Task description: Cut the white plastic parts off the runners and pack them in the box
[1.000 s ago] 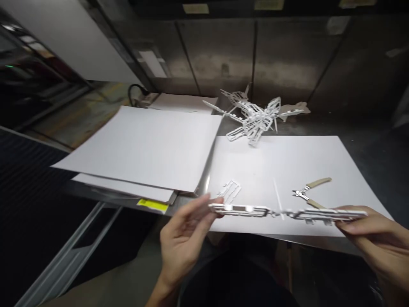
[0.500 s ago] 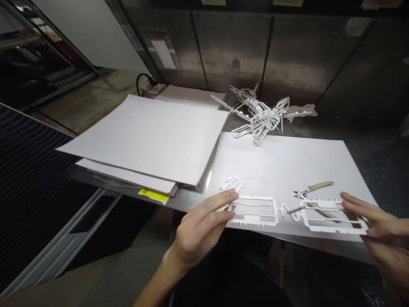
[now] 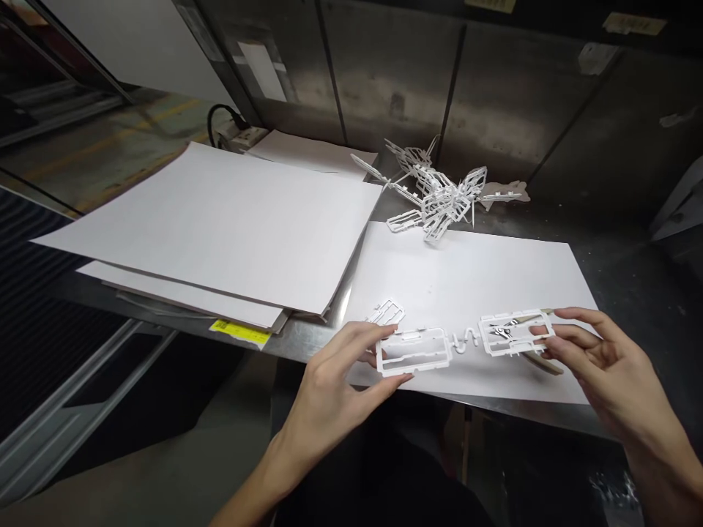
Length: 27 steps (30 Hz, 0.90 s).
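Thumb below, the left hand (image 3: 337, 373) pinched one end of the linked white frames (image 3: 459, 348) — the right hand (image 3: 609, 359), fingers bent, pinched the other. These hung above the white sheet (image 3: 483, 271).

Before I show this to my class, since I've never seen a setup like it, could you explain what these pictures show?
There is no machine here: you see a person's own bare left hand and right hand. Every picture comes from one camera worn on the head, looking forward and down.

Between them the hands hold a thin white piece, two open frames that seem linked by a curly strip, one hand at each end.

Below lies a white sheet on a metal table. On the sheet are small clippers, partly seen through the right frame, and a smaller white frame near the left fingers. Farther back sits a tangled heap of similar frames; to the left, a stack of large sheets.
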### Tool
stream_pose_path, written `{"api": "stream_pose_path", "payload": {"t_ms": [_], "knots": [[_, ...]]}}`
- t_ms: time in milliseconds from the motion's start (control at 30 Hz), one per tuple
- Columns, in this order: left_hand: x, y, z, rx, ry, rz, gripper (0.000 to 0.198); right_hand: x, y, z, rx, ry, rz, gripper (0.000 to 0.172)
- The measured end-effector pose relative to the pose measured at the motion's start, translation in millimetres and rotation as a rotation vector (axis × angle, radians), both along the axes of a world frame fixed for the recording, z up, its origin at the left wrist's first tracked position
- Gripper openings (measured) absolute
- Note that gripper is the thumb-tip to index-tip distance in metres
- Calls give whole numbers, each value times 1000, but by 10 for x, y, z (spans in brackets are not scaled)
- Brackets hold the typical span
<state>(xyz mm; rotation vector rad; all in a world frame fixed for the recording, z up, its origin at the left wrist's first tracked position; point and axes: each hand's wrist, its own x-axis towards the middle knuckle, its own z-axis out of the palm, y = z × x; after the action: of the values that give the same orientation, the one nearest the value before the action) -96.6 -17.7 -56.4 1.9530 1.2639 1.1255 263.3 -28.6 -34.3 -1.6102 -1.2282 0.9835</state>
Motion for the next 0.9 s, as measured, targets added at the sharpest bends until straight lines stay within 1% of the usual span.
{"api": "stream_pose_path", "payload": {"t_ms": [33, 100, 133, 167, 233, 300, 333, 400, 467, 533, 600, 667, 767, 833, 900], "knots": [[-4, -2, 5, 12, -1, 12, 46, 60, 5, -13, 1, -127, 71, 62], [-12, -10, 3, 18, -14, 40, 47, 206, 34, -53, -30, -462, 276, 84], [-14, -15, -2, 20, -22, 51, 47, 278, 57, -78, -51, -635, 391, 89], [-14, -21, -10, 23, -26, 59, 47, 339, 85, -103, -61, -790, 487, 86], [-7, -29, -25, 37, -29, 70, 46, 405, 145, -143, -22, -995, 615, 64], [7, -32, -37, 68, -29, 86, 47, 387, 197, -166, 64, -1091, 675, 41], [14, -33, -42, 85, -28, 96, 47, 351, 214, -171, 113, -1118, 680, 34], [25, -39, -55, 109, -27, 122, 48, 247, 222, -166, 209, -1138, 678, 30], [31, -54, -77, 111, -27, 149, 48, 117, 187, -127, 282, -1118, 662, 34], [40, -82, -110, 105, -29, 177, 48, -33, 114, -36, 255, -1048, 679, 37], [62, -120, -149, 104, -38, 210, 48, -201, 27, 98, 128, -935, 722, 39], [97, -163, -185, 110, -55, 231, 48, -377, -44, 238, -51, -783, 771, 39], [155, -224, -225, 125, -67, 239, 48, -610, -80, 374, -293, -582, 731, 38], [182, -255, -241, 142, -61, 236, 49, -721, -64, 407, -382, -504, 690, 39], [199, -273, -249, 159, -63, 231, 50, -794, -36, 416, -411, -444, 699, 40]]}}
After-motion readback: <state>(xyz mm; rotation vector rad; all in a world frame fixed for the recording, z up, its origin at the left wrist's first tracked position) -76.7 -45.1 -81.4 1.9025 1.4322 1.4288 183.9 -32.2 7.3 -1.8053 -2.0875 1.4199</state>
